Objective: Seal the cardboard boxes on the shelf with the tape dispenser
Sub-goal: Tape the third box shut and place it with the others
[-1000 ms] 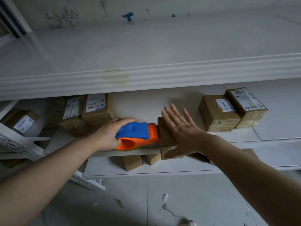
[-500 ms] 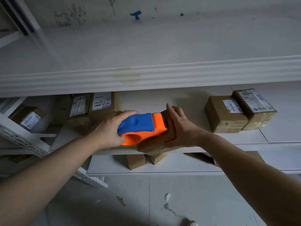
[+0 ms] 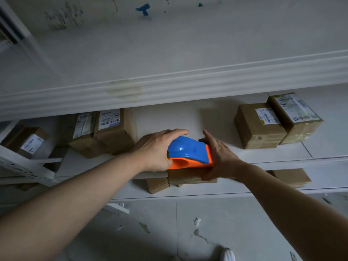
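Two hands at work: left hand point(image 3: 156, 149) grips blue-and-orange tape dispenser point(image 3: 189, 155), which rests on cardboard box point(image 3: 188, 176) at the shelf point(image 3: 188, 117) front edge; right hand point(image 3: 219, 159) clasps that box's right side. Labelled boxes point(image 3: 259, 125) further right, barcodes visible, print illegible.

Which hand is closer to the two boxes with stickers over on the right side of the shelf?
The right hand. It steadies a box just left of the two labelled boxes; the left hand grips the tape dispenser, farther left.
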The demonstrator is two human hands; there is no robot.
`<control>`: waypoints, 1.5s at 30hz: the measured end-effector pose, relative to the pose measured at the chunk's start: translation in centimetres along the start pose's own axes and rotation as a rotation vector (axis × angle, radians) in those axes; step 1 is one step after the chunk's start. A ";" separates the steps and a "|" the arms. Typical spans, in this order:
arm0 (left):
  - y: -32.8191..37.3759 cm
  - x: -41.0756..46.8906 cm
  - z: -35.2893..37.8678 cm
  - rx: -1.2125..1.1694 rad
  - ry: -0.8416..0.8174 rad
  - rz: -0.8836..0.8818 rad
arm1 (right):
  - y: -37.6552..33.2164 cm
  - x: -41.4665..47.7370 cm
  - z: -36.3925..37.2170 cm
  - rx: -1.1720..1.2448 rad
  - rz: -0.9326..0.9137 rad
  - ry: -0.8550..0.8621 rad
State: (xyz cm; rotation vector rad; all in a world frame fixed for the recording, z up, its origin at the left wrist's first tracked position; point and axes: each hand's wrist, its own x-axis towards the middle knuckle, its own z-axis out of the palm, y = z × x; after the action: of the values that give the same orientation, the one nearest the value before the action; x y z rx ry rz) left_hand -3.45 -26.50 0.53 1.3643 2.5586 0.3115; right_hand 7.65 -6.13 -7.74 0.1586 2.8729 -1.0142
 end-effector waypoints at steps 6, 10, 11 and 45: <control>-6.2 -3.1 -2.6 -0.199 -0.011 -0.108 | 0.8 0.7 0.1 -0.089 0.006 -0.027; -11.5 -7.0 -3.4 -0.253 0.036 -0.225 | 0.5 1.0 0.0 -0.116 0.029 -0.028; -12.3 -7.6 -3.3 -0.261 0.048 -0.240 | 0.5 1.1 0.1 -0.121 0.031 -0.030; -12.7 -5.4 2.2 -0.161 -0.017 -0.215 | -4.7 1.3 5.7 -0.709 -0.315 -0.063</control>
State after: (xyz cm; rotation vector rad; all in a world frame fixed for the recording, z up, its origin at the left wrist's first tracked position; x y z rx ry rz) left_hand -9.87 -37.77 -4.77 1.0210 2.5728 0.4533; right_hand 6.10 -13.30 -9.42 -0.3755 3.0426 0.0284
